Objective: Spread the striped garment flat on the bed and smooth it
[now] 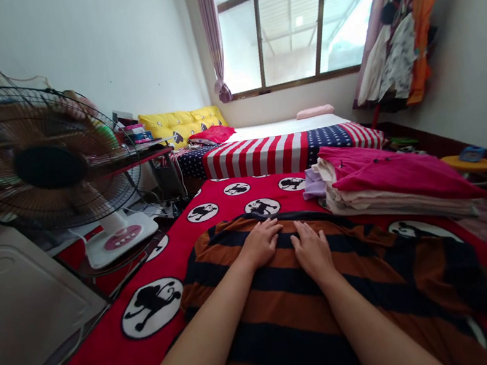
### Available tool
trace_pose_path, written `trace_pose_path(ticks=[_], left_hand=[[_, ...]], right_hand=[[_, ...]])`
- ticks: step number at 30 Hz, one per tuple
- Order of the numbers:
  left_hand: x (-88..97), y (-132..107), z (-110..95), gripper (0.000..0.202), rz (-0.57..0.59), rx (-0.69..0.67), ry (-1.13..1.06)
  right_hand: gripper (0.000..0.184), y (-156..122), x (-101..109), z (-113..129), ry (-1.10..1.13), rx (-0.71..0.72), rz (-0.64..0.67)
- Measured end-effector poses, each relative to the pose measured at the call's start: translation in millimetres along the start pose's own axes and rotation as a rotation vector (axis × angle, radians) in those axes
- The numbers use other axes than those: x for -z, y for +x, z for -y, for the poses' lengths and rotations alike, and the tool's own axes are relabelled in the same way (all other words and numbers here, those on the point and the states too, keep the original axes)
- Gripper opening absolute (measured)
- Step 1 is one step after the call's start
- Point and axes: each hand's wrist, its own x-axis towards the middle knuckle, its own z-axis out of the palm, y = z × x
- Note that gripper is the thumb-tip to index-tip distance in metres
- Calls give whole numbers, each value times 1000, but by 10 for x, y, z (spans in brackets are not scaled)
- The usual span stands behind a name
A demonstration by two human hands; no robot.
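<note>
A garment with brown and dark navy stripes (287,306) lies spread on a red bedcover (114,360) printed with monkey figures in white ovals. My left hand (260,243) rests flat on the garment's upper part, fingers stretched out. Beside it, a short gap to the right, my right hand (313,248) also lies flat on the cloth with its fingers extended. Neither hand grips anything. One sleeve of the garment reaches out to the right, somewhat rumpled. The near end of the garment is partly hidden by my forearms and runs out of view.
A stack of folded clothes (392,176), bright pink on top, sits at the right of the bedcover. To the left stands a fan (117,238) beside a pale cabinet (21,307). Another bed (262,154) lies beneath the window; clothes (408,49) hang at right.
</note>
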Motion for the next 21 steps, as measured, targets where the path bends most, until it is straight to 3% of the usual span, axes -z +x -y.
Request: trace_pose_path(ticks=[3, 5, 8, 11, 13, 16, 18, 21], left_hand=[[-11, 5, 6, 36, -62, 1, -86], [75, 10, 36, 33, -85, -15, -179], [386, -7, 222, 32, -177, 24, -257], [791, -105, 588, 32, -327, 290, -100], [1001, -221, 851, 31, -304, 472, -13], [1138, -412, 1115, 32, -199, 594, -5], [1141, -500, 1169, 36, -120, 619, -36], [1145, -526, 1081, 37, -77, 616, -73]], right_hand=[[48, 26, 7, -37, -26, 18, 7], [47, 35, 19, -43, -29, 22, 9], [45, 32, 21, -40, -18, 21, 8], [44, 25, 12, -38, -13, 22, 4], [44, 23, 7, -37, -10, 21, -3], [43, 22, 3, -34, -5, 21, -17], [43, 22, 3, -31, -4, 24, -26], [43, 23, 4, -29, -3, 24, -28]])
